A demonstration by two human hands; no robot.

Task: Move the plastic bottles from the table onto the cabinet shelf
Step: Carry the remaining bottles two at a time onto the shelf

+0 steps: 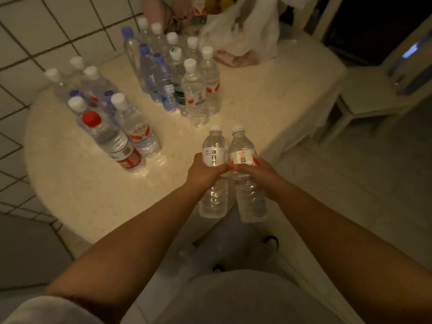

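- Both forearms reach forward from the bottom of the view, bare, a pale sleeve edge at the lower left corner.
- Left hand (205, 170): fingers curled round the middle of a clear bottle with a white label (214, 174) printed in black characters; white cap, upright, held clear of the table.
- Right hand (257, 175): fingers curled round the middle of a clear bottle with a red-and-white label (245, 176); white cap, upright, tilted slightly.
- The two held bottles sit side by side, touching or nearly so at label height, over the near edge of the table (257, 108); their bases hang past the edge, above the floor.
- Table: pale, speckled top with a rounded left end, set against a white tiled wall (35, 31).
- Near-left cluster on the table: a red-capped bottle (109, 139) leaning beside a white-capped bottle with a red label (136, 129), more white-capped bottles behind them.
- Far cluster: many upright bottles packed close, mostly white caps, three blue caps (145, 49) at its left side, one cap with green marking.
- White plastic bag (247, 36) lies at the far end of the table, just beyond the far cluster.
- Pale chair (364, 94) stands at the right of the table.
- Cabinet shelf: cannot tell its place from this view.
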